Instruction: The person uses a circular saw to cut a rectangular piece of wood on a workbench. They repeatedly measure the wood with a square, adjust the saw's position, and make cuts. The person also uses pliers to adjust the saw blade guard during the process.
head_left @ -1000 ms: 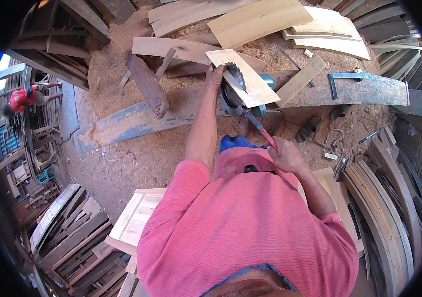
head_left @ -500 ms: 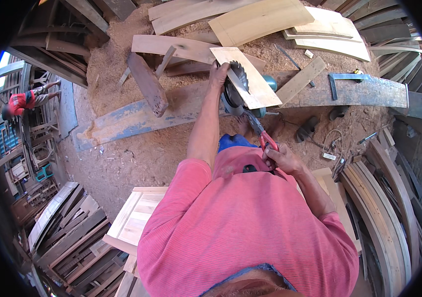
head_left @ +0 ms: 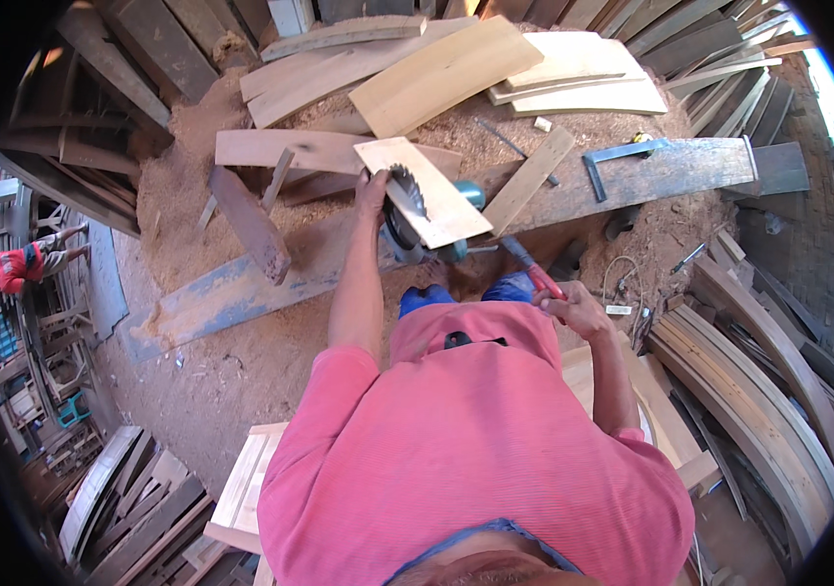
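Note:
My left hand (head_left: 373, 193) is closed on the left edge of an upturned circular saw, beside its toothed blade (head_left: 407, 191). That blade stands up through a slot in a pale wooden board (head_left: 448, 201) fixed across the saw. Under the board, the saw's teal motor housing (head_left: 471, 193) partly shows. Red-handled pliers (head_left: 537, 275) are in my right hand (head_left: 578, 309), fingers wrapped round the handles. Their jaws point up and left, apart from the saw. My left fingertips are partly hidden by the board.
A long worn plank (head_left: 231, 293) lies under the saw. A metal square (head_left: 595, 176) and a tape measure (head_left: 641, 140) rest on its right end. Pale boards (head_left: 456, 78) lie on sawdust beyond. Curved timbers (head_left: 739, 400) are stacked at right. Another person (head_left: 18, 268) is at far left.
The pliers have come away from the saw's near end and moved right with my right hand. My left hand keeps its grip on the saw. The whole view has shifted.

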### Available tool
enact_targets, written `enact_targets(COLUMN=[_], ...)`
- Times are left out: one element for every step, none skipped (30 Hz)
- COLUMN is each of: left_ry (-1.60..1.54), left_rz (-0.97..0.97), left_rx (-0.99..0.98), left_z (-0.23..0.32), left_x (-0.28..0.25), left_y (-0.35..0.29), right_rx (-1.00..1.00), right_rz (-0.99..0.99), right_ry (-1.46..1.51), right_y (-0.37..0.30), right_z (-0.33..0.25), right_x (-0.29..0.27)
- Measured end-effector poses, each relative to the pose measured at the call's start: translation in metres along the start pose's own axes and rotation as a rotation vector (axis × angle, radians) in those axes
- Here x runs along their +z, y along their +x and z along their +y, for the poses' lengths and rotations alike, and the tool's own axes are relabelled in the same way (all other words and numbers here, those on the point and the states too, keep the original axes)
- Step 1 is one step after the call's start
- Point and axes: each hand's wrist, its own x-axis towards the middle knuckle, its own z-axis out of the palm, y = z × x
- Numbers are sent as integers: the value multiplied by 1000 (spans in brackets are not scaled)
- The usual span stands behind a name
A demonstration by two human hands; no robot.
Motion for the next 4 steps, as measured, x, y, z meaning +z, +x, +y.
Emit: enact_targets(left_ry=[13, 7, 3, 46], left_rz=[6, 5, 1, -19], left_rx=[0, 12, 23, 46], left_z=[-1, 0, 1, 6], left_x=[1, 1, 3, 7], left_y=[0, 1, 1, -1], right_rx=[78, 18, 68, 121], right_rz=[64, 158, 266, 375], right_ry=[57, 29, -19, -61], right_y=[0, 8, 19, 33], right_z=[1, 5, 7, 7], right_x=[-11, -20, -28, -33])
